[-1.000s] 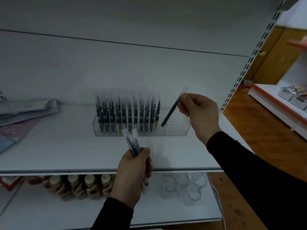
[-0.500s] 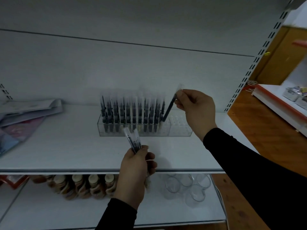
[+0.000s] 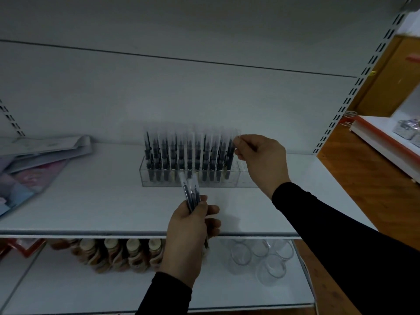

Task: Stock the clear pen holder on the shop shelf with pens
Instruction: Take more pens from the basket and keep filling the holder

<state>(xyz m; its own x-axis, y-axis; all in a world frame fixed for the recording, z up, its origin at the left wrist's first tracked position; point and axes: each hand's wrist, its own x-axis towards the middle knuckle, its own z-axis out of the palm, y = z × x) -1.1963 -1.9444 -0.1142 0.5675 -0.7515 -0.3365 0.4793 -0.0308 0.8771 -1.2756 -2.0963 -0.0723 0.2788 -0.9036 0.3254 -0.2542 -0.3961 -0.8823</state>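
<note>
— Where does the work sit?

— On the white shelf (image 3: pixel 91 205). The clear pen holder (image 3: pixel 145 176) stands toward the back of it, a long box running left to right. Everything else can be placed from that holder.

— What is in it?

— Rows of dark pens (image 3: pixel 181 155) with pale caps, upright, filling it from the left end almost to the right. The rightmost stretch of the holder looks unfilled, though the right hand (image 3: pixel 263 162) covers part of it.

— And that hand?

— It is at the right end of the filled rows, above the holder, fingertips pinching the cap end of one pen (image 3: pixel 230 160). That pen stands close to upright, long axis running down into the holder, its lower end at the last filled column. Whether it is seated in a slot cannot be told.

— So the coming move depends on what?

— Probably on keeping that axis vertical over the slot directly below the hand; the free slots lie to the right of it, on the right hand's side.

— The other hand?

— The left hand (image 3: pixel 191 230) is in front of the holder, near the shelf's front edge, gripping a small bundle of spare pens (image 3: pixel 191 194), caps pointing up toward the holder. It is the farther hand from the open slots.

— Anything below?

— Bottles (image 3: pixel 111 253) and clear cups (image 3: pixel 259 253) on the lower shelf, left and right beneath the holder.
</note>
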